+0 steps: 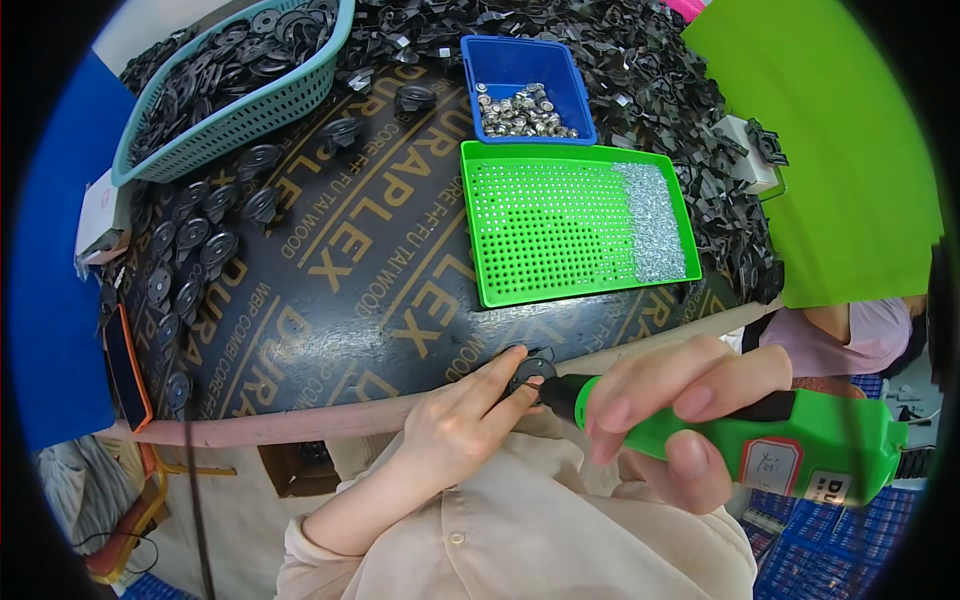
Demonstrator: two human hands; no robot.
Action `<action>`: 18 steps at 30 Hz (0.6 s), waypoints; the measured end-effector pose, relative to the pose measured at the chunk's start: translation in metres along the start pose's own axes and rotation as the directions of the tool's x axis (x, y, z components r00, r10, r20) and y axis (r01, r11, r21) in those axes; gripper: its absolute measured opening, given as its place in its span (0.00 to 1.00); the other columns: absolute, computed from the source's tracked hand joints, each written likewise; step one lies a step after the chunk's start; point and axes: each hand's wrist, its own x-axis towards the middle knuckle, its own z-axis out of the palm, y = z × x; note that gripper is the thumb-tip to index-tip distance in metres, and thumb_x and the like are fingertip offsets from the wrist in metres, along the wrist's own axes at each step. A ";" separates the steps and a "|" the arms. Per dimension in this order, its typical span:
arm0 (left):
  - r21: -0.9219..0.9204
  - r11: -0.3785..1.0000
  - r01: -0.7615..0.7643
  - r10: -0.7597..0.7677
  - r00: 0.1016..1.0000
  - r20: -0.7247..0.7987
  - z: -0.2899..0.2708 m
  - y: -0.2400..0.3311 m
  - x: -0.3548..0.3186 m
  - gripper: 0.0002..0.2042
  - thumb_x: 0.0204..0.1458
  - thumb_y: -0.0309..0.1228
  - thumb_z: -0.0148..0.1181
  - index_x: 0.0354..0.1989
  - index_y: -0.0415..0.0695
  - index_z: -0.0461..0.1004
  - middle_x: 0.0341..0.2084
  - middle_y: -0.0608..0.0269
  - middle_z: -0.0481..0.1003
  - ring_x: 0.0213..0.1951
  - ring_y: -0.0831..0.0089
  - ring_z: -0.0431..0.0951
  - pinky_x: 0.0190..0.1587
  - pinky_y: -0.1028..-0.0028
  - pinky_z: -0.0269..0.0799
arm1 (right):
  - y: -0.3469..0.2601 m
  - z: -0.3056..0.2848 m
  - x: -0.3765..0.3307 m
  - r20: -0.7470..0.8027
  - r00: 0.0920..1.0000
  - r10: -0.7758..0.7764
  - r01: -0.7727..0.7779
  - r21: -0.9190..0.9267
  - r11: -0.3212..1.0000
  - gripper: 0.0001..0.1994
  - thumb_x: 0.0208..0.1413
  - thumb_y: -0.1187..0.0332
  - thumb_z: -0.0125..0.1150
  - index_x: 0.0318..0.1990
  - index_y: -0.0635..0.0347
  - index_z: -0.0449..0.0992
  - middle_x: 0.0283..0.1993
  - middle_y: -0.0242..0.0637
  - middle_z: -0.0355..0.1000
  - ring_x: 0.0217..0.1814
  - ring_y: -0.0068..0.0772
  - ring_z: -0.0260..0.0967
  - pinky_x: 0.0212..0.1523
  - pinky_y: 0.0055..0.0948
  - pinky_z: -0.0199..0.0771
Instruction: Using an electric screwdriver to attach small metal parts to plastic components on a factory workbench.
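So the person's left hand [455, 432] has a black round part [532, 372] pinched between its fingers at the near edge of the table [400, 285], while the right hand [665, 395] is curled around a green electric screwdriver [725, 450] coming in from the right, dark nose right up at that part (can't tell if the bit's actually touching, tbh). Farther off there's a green tray [474, 222] with silvery little pieces heaped along its right side, and a blue bin [525, 62] of shiny metal bits just beyond it.
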 end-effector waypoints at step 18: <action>-0.116 0.868 0.483 -0.393 0.810 0.435 -0.134 0.014 -0.070 0.14 0.45 0.36 0.70 0.41 0.49 0.81 0.46 0.58 0.79 0.43 0.60 0.81 0.41 0.67 0.79 | -0.012 -0.035 -0.011 -0.209 0.939 -0.275 0.289 0.042 0.956 0.13 0.61 0.66 0.45 0.47 0.66 0.58 0.39 0.49 0.65 0.13 0.30 0.61 0.15 0.27 0.61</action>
